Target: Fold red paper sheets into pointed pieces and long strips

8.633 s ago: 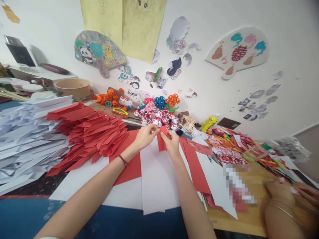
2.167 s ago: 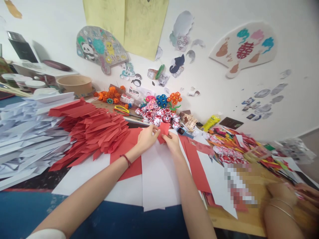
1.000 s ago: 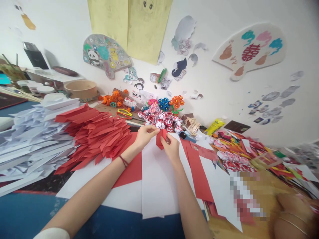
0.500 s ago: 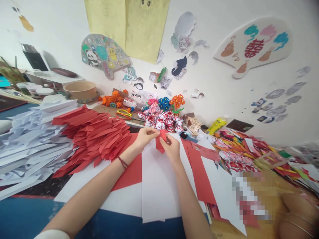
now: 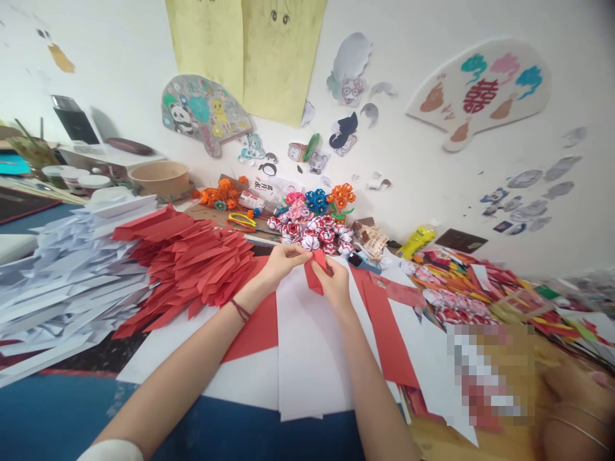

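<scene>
Between my hands is a small folded piece of red paper point(image 5: 314, 276), held above white paper sheets point(image 5: 312, 358). My left hand point(image 5: 287, 261) pinches its upper left edge with thumb and forefinger. Thumb and fingers of my right hand point(image 5: 335, 282) close on its right side, hiding part of it. To the left lies a heap of folded red paper strips point(image 5: 192, 262), with a heap of folded white paper strips point(image 5: 72, 275) beyond it. Red and white paper balls point(image 5: 317, 234) are piled just behind my hands.
A blue watch point(image 5: 364, 262) lies right of my hands, near a yellow bottle point(image 5: 417, 242). Orange flowers point(image 5: 218, 195) and a round tub point(image 5: 159, 180) stand at the back left. Another person's hand point(image 5: 576, 390) is at the lower right, beside a blurred-out patch.
The red paper has tilted between my fingers, and my right thumb has shifted on it. The whole view has swung slightly; both hands keep their grip.
</scene>
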Tool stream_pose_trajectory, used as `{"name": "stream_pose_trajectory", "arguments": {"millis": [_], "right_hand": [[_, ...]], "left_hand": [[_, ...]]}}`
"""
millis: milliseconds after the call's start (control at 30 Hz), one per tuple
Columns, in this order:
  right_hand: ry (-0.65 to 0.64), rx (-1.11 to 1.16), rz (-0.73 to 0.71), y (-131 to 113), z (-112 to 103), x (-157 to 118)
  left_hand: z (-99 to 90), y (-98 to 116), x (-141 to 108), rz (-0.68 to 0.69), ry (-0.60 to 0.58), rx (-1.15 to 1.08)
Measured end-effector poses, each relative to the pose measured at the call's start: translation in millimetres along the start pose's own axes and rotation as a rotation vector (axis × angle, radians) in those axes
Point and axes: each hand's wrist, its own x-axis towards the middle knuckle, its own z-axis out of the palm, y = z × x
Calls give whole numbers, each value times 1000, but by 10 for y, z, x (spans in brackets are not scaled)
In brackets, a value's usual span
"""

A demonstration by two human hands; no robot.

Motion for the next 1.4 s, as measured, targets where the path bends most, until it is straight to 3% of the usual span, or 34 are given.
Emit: {"name": "stream_pose_trajectory", "arguments": {"millis": [367, 700, 933, 1200, 1400], "right_hand": [[-21, -92, -26, -85, -15, -9], [-25, -86, -31, -99, -23, -5], [-9, -65, -35, -96, -19, -17], [-86, 123, 46, -104, -10, -43], [-57, 131, 44, -105, -29, -45]], "left_hand": [[-13, 12, 6, 136, 66, 246], [-35, 25, 32, 193, 27, 331], [-72, 3, 41, 160, -88, 290], [-84, 25, 23, 136, -15, 182], [-98, 58, 30, 141, -99, 241]]}}
